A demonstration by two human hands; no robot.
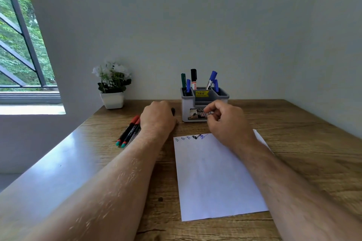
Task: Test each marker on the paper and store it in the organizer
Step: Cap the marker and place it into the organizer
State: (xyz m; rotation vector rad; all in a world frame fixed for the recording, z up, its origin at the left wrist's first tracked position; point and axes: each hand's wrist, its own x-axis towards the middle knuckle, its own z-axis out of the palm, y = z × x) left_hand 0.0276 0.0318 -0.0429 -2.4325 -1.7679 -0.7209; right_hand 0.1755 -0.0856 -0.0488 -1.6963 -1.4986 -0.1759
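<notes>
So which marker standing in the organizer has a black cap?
The tallest marker, second from the left in the organizer: black cap, white barrel with a red label. Its neighbours are green-capped or blue-capped.

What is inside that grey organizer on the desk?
Five markers stand in the organizer: a green one, a black-capped one and three blue ones. Their lower ends are hidden by its walls, and the right hand covers part of its front.
</notes>
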